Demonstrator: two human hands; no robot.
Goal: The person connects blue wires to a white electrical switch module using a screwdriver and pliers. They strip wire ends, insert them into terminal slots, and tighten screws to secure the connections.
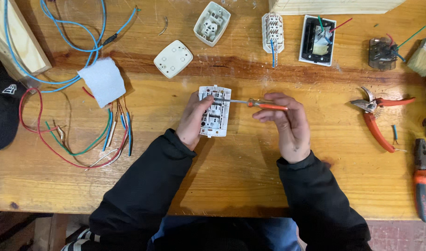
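Switch body [214, 111], white and open-backed, lies near the middle of the wooden table [250, 176], with small metal parts showing in its compartments. The left hand [193, 122] is closed around its left edge, thumb over the top corner. The right hand [287, 124] pinches the orange handle of a screwdriver [250, 102] between its fingertips; the thin shaft lies level and its tip rests in the upper part of the switch body.

Farther up the table are a white cover plate [173, 58], a second open switch housing [212, 17], a terminal block [273, 31] with a blue wire hanging from it, and a dark-framed switch [317, 40] holding green and red wires. Loose coloured wires [82, 139] and a white foam pad [102, 80] lie to the left. Red-handled shears [378, 116] and pliers [423, 179] lie to the right, well apart from the hands.
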